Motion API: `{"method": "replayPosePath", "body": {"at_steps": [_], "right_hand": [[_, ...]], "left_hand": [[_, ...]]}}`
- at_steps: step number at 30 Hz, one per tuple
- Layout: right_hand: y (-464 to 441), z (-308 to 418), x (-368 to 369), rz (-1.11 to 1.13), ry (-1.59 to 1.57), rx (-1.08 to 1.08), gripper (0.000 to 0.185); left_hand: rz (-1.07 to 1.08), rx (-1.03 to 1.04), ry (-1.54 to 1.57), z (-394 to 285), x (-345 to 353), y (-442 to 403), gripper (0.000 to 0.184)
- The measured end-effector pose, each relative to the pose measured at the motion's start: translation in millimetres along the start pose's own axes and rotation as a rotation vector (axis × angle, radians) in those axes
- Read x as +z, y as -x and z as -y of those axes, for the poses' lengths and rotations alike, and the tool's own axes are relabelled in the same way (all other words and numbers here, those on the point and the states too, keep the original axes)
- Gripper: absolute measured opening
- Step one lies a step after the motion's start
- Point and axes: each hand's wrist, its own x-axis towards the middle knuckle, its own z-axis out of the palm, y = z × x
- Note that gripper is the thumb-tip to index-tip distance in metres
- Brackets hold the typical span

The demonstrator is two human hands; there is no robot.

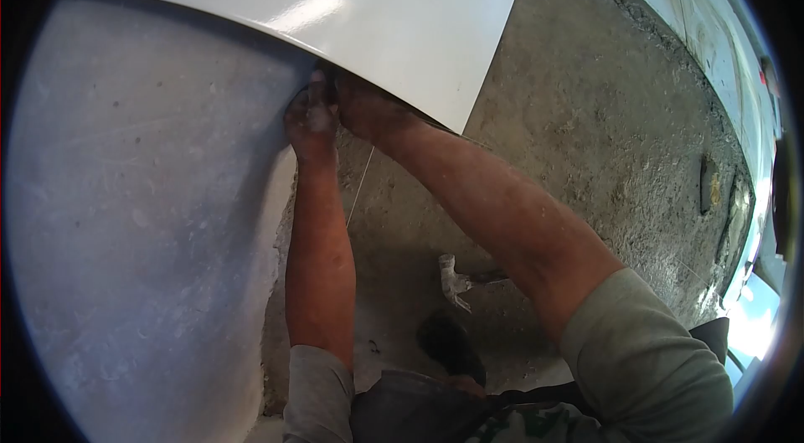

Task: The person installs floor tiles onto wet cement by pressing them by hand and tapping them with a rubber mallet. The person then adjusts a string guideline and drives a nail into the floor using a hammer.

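Observation:
A glossy white sheet panel point(402, 16) hangs over the top of the head view, with a curved lower edge. My left hand point(313, 115) is just below that edge, dusty, its fingers curled closed in the shadow. What they hold, if anything, is hidden. Close beside it, my right hand point(362, 108) reaches under the panel, and the edge covers its fingers. A thin pale string point(360, 188) runs down from near the right wrist, between my forearms.
A claw hammer point(454, 282) lies on the rough concrete floor point(578, 108), partly behind my right arm. A smooth grey-white surface point(151, 192) fills the left side. A dark shoe point(452, 347) shows below. Pale panels point(712, 33) line the far right.

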Motion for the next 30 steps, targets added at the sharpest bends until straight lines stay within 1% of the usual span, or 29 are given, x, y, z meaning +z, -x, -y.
{"method": "replayPosePath", "body": {"at_steps": [1,2,3,4,5,6,7,8,9,11,12,13,14,15,16,18,19,20,21,22,23,24,25,26,27,28,30], "right_hand": [[-0.8,0.5,-3.0,0.000,-0.001,-0.006,0.033],[-0.9,-1.3,-6.3,0.022,0.064,0.008,0.029],[-1.3,-0.7,-10.7,0.046,0.130,0.022,0.026],[-2.4,-0.4,-10.4,0.050,0.130,0.017,0.026],[-5.3,-0.4,-11.0,0.109,0.030,0.082,0.024],[-8.1,-0.3,-11.4,0.166,-0.069,0.147,0.022],[-9.9,-0.4,-12.6,0.166,-0.070,0.144,0.022],[-10.7,-1.1,-14.2,0.153,-0.029,0.084,0.021],[-11.3,-2.2,-14.0,0.140,0.012,0.025,0.019],[-13.7,-4.0,-12.8,0.135,0.000,-0.002,0.019],[-13.1,-7.0,-7.7,0.130,-0.014,-0.027,0.020],[-13.0,-10.1,-2.5,0.133,-0.015,-0.026,0.020],[-13.1,-12.8,2.7,0.083,-0.001,-0.078,0.019],[-14.0,-10.0,-1.2,0.034,0.014,-0.130,0.020],[-11.7,-5.4,-4.8,0.038,0.012,-0.129,0.020],[-9.3,6.0,-12.3,0.306,0.158,0.033,0.019],[-11.3,9.2,-9.4,0.306,0.159,0.032,0.019],[-14.1,14.0,-7.1,0.371,0.159,0.073,0.019],[-14.5,15.1,-3.0,0.437,0.161,0.115,0.020],[-12.9,13.9,-0.4,0.438,0.164,0.119,0.020],[-11.6,12.0,1.4,0.338,0.062,0.087,0.022],[-11.8,10.4,1.8,0.237,-0.038,0.052,0.024],[-11.0,9.9,2.6,0.237,-0.034,0.054,0.024],[-9.8,10.3,3.9,0.215,-0.101,0.080,0.025],[-8.5,10.3,6.4,0.194,-0.169,0.105,0.027],[-7.9,10.0,8.7,0.194,-0.167,0.104,0.027],[-8.1,8.7,12.6,0.224,0.180,0.031,0.026]], "left_hand": [[0.033,0.103,-0.066,-1.1,-2.8,-0.5,0.032],[0.067,0.202,-0.134,-1.2,-5.4,-0.6,0.033],[0.062,0.201,-0.131,1.3,-7.4,-2.5,0.033],[0.038,0.317,-0.224,4.0,-8.1,-5.3,0.033],[0.016,0.432,-0.318,6.7,-9.4,-7.5,0.034],[0.013,0.431,-0.318,7.4,-10.3,-9.6,0.034],[-0.018,0.456,-0.449,7.5,-10.9,-12.2,0.033],[-0.049,0.480,-0.581,7.8,-12.2,-13.7,0.033],[-0.050,0.479,-0.581,2.0,-11.3,-10.5,0.033],[-0.073,0.466,-0.701,-8.7,-8.1,-3.5,0.033],[-0.071,0.462,-0.702,-10.1,-7.5,-2.1,0.033],[-0.058,0.400,-0.690,-12.5,-6.8,-1.1,0.031],[-0.045,0.339,-0.677,-14.3,-6.7,-0.7,0.030],[-0.047,0.336,-0.678,-13.7,-7.2,-1.5,0.030],[-0.044,0.353,-0.697,-12.9,-7.4,-2.1,0.031],[-0.045,0.371,-0.714,-17.0,-6.7,-1.0,0.032],[-0.033,0.294,-0.707,-21.5,-5.2,0.4,0.032],[-0.022,0.216,-0.699,-26.0,-3.8,1.9,0.033],[-0.020,0.214,-0.697,-26.5,-3.8,1.5,0.033],[-0.048,0.257,-0.801,-27.3,-3.6,1.1,0.033],[-0.075,0.302,-0.902,-28.5,-2.4,0.2,0.034],[-0.073,0.305,-0.896,-29.3,-1.2,-1.5,0.034],[-0.066,0.257,-0.923,-29.9,-1.1,-2.3,0.035],[-0.063,0.208,-0.950,-29.9,-1.5,-2.5,0.037],[-0.063,0.206,-0.948,-31.3,-1.6,-1.0,0.037],[-0.057,0.198,-0.938,-32.9,-1.8,0.3,0.037],[-0.052,0.189,-0.924,-33.6,-2.5,0.7,0.037]]}}
